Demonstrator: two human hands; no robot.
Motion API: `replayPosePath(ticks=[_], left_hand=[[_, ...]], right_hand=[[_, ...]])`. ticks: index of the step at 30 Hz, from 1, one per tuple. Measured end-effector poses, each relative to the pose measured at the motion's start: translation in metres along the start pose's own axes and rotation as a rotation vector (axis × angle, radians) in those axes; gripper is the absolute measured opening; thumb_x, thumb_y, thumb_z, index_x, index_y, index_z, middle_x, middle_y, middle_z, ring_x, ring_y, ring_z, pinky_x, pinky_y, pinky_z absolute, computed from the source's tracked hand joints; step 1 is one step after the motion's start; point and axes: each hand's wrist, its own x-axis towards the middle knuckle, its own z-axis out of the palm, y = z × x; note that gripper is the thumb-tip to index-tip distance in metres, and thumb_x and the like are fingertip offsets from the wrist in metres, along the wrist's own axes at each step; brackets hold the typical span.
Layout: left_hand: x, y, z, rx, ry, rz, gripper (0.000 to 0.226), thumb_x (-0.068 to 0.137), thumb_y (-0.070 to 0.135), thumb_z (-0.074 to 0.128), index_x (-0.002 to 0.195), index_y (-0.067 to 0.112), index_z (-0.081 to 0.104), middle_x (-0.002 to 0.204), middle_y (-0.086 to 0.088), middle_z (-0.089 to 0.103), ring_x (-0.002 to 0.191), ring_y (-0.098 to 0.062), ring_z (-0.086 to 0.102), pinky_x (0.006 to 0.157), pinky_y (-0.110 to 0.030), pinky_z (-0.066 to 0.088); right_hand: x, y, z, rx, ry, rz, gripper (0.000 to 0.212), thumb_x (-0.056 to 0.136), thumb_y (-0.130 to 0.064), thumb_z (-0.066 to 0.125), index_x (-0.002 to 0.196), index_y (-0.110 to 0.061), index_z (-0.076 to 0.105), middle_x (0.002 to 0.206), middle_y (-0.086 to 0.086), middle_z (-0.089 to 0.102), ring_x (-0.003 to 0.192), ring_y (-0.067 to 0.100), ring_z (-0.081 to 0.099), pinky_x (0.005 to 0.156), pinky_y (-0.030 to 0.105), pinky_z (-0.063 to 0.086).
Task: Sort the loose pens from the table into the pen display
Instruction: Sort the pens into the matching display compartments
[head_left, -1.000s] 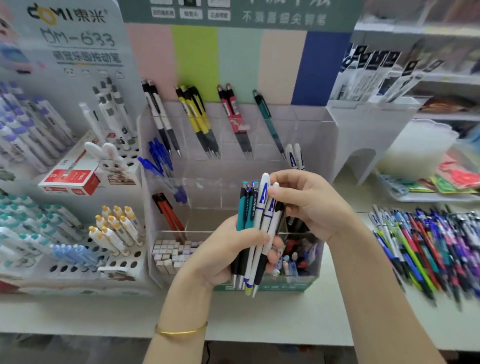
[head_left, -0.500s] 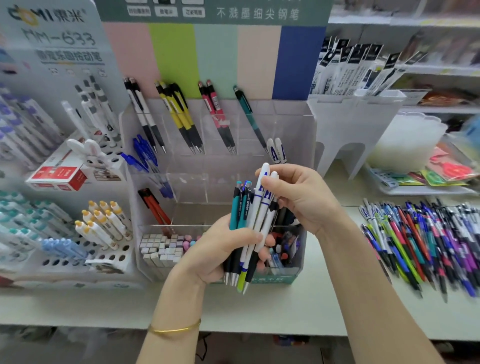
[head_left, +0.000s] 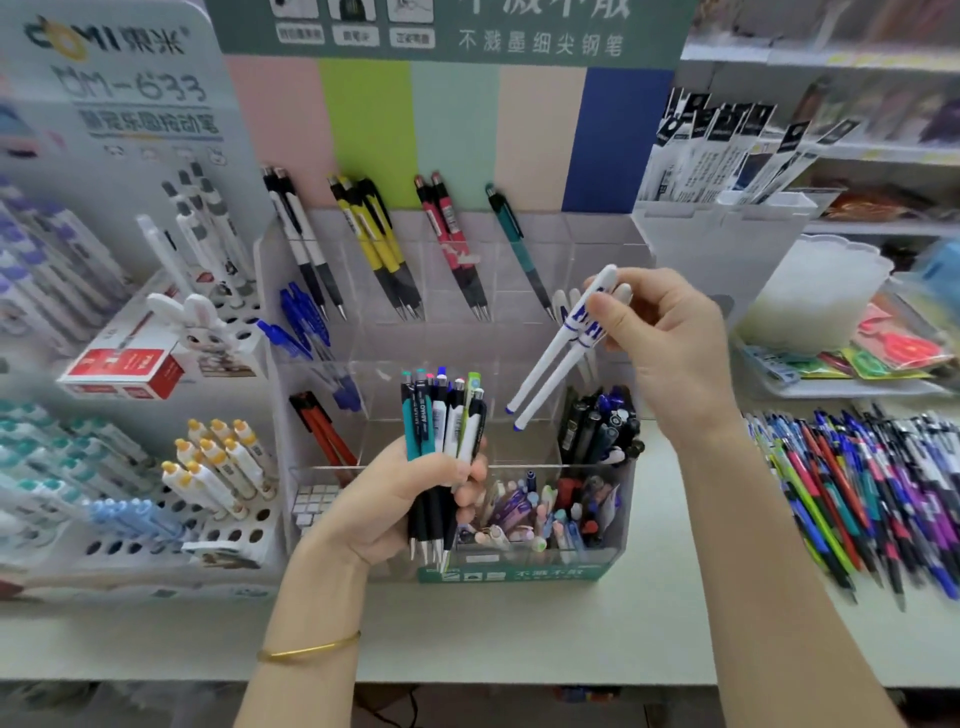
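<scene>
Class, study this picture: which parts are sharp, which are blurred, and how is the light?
Head view: the white pens in the right hand and the bundle in the left hand are fairly sharp; its edges smear, as with the loose pens at right and purple pens at left; light is even, shadows soft.

- Board (head_left: 104, 104), far left: logo "DOMI 東米" at the top, with model number "DM-633" under it. The line of Chinese below that is too blurred to read.
- Green banner (head_left: 452, 31), top: "不溅墨细尖钢笔" in white. The bigger characters above are cut off, and its three small white labels are illegible.
- Teal pen (head_left: 427, 431) in the left hand (head_left: 395, 499): "AIHAO" along the barrel.
- White pens (head_left: 550, 364) in the right hand (head_left: 670, 338): blue lettering, unreadable.
- Display (head_left: 519, 574), green base strip: small white characters, not legible.
</scene>
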Motion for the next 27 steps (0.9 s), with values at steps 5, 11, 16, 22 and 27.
replayPosePath(ticks=[5, 11, 16, 22, 27], left_hand=[[0.003, -0.004, -0.009, -0.085, -0.037, 0.019, 0.052, 0.065, 0.009, 0.068, 0.114, 0.000, 0.053, 0.081, -0.007, 0.058, 0.061, -0.015, 0.052, 0.056, -0.029, 0.048], [0.001, -0.005, -0.012, -0.111, -0.078, 0.043, 0.047, 0.073, 0.009, 0.067, 0.117, 0.001, 0.053, 0.086, -0.007, 0.061, 0.066, -0.015, 0.055, 0.061, -0.030, 0.051], [-0.003, -0.002, -0.012, -0.110, -0.093, 0.048, 0.046, 0.075, 0.009, 0.067, 0.118, 0.002, 0.051, 0.089, -0.007, 0.063, 0.070, -0.016, 0.057, 0.062, -0.030, 0.054], [-0.007, 0.000, -0.013, -0.101, -0.071, 0.025, 0.047, 0.074, 0.011, 0.069, 0.116, 0.004, 0.051, 0.087, -0.008, 0.062, 0.072, -0.017, 0.057, 0.061, -0.033, 0.055], [-0.009, 0.004, -0.010, -0.004, -0.054, 0.036, 0.027, 0.082, 0.007, 0.064, 0.106, 0.003, 0.054, 0.085, -0.007, 0.063, 0.071, -0.016, 0.057, 0.062, -0.032, 0.055]], right_hand=[[-0.017, 0.014, 0.033, -0.407, -0.189, -0.201, 0.008, 0.084, -0.008, 0.068, 0.092, -0.006, 0.068, 0.088, 0.000, 0.049, 0.079, 0.008, 0.047, 0.077, 0.006, 0.035], [-0.037, 0.036, 0.053, -0.774, -0.359, -0.141, 0.015, 0.088, -0.015, 0.065, 0.096, -0.003, 0.066, 0.093, 0.008, 0.053, 0.086, 0.029, 0.055, 0.071, 0.036, 0.043], [-0.040, 0.031, 0.060, -0.989, -0.428, 0.012, 0.020, 0.095, -0.027, 0.054, 0.101, -0.009, 0.062, 0.101, 0.006, 0.054, 0.091, 0.028, 0.056, 0.068, 0.034, 0.042], [-0.042, 0.018, 0.059, -0.965, -0.310, 0.009, 0.019, 0.095, -0.022, 0.055, 0.110, -0.011, 0.059, 0.108, 0.004, 0.056, 0.095, 0.025, 0.056, 0.072, 0.032, 0.043], [-0.045, -0.001, 0.057, -0.425, -0.122, -0.163, 0.022, 0.090, -0.013, 0.061, 0.111, -0.019, 0.066, 0.093, -0.008, 0.059, 0.085, 0.006, 0.057, 0.072, 0.022, 0.047]])
